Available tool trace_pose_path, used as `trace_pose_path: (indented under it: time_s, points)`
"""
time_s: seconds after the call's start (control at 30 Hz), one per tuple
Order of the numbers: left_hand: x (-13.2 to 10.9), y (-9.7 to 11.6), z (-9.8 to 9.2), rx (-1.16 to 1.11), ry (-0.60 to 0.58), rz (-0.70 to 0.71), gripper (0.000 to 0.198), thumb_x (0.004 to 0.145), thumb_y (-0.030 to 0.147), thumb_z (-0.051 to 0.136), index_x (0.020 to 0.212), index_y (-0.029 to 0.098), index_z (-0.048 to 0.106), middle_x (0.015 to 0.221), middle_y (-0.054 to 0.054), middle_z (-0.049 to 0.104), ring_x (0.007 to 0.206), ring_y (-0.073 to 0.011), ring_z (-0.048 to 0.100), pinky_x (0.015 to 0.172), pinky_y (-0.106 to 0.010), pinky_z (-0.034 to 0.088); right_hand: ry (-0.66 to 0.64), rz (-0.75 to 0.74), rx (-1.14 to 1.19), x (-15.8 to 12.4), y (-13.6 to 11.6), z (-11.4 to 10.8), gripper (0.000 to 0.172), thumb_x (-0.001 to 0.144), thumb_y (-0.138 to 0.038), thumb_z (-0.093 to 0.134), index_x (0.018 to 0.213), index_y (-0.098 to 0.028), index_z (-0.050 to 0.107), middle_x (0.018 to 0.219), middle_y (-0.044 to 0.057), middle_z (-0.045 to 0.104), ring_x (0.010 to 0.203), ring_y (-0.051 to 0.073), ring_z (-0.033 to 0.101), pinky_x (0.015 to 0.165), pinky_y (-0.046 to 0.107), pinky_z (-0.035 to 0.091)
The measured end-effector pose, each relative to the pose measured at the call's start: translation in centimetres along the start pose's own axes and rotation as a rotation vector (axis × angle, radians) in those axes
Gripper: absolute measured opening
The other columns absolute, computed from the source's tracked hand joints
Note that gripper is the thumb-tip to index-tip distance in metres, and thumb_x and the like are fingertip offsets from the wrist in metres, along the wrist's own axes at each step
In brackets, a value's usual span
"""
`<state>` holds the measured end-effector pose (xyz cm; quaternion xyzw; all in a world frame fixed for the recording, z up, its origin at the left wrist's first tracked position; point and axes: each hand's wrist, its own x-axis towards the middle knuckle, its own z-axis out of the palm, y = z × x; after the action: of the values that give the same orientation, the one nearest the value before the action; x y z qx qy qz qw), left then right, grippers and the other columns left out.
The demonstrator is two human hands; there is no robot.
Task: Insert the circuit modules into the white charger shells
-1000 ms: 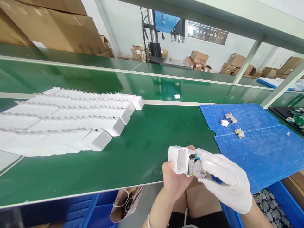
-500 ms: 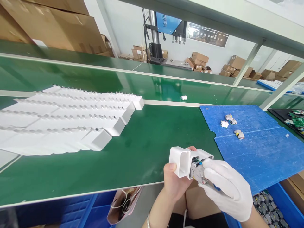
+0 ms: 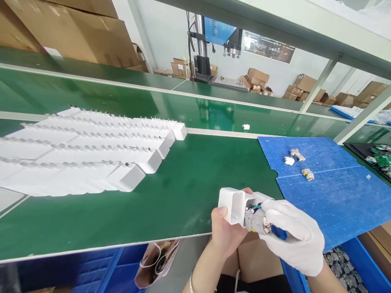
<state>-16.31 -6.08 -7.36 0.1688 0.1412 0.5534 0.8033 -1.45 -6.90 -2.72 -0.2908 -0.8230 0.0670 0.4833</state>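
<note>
My bare left hand [image 3: 226,232] grips white rectangular housings [image 3: 231,205] near the front edge of the green table, thumb on the near side of the left one. In my white-gloved right hand [image 3: 295,236] is a grey circuit module [image 3: 255,219] with small capacitors and a white part, pinched between thumb and fingers. The module lies at the opening of the housing right of my thumb; how far inside it sits is hidden. To the left, rows of white housings [image 3: 131,178] stand packed together on the table.
A blue sheet [image 3: 330,195] on the right carries several small modules [image 3: 308,174]. One white piece [image 3: 246,127] lies farther back on the green surface [image 3: 183,195]. Blue bins [image 3: 369,260] are below the table edge. A slanted shelf post [image 3: 363,114] rises at right.
The grey module has turned slightly in my right hand, its white part now showing more clearly. The white piece at the back has shifted right in view.
</note>
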Motion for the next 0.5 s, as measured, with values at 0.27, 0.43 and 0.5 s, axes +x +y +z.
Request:
trace_pose_path:
  time_s: [0.27, 0.43, 0.5]
  points:
    - [0.1, 0.2, 0.3, -0.033, -0.008, 0.008, 0.057, 0.049, 0.051, 0.07, 0.093, 0.015, 0.068, 0.078, -0.006, 0.063, 0.07, -0.021, 0.055, 0.055, -0.027, 0.042, -0.051, -0.055, -0.083, 0.7, -0.1, 0.0, 0.038, 0.072, -0.001, 0.058, 0.103, -0.024, 0.057, 0.103, 0.006, 0.069, 0.087, 0.019, 0.065, 0.068, 0.029, 0.057]
    - [0.1, 0.1, 0.2, -0.03, -0.001, 0.002, 0.056, 0.049, 0.05, 0.071, 0.093, 0.016, 0.069, 0.077, -0.006, 0.064, 0.067, -0.0197, 0.055, 0.055, -0.027, 0.042, -0.059, -0.077, -0.231, 0.9, -0.8, -0.2, 0.027, 0.077, -0.006, 0.056, 0.099, -0.02, 0.059, 0.093, 0.007, 0.071, 0.081, 0.018, 0.067, 0.068, 0.027, 0.058]
    - [0.1, 0.2, 0.3, -0.03, -0.006, -0.003, 0.056, 0.048, 0.05, 0.072, 0.093, 0.016, 0.069, 0.076, -0.006, 0.064, 0.066, -0.0193, 0.055, 0.054, -0.026, 0.041, -0.09, -0.092, -0.257, 1.1, -1.1, -0.2, 0.027, 0.077, -0.005, 0.055, 0.1, -0.019, 0.059, 0.093, 0.008, 0.071, 0.084, 0.018, 0.067, 0.074, 0.028, 0.058]
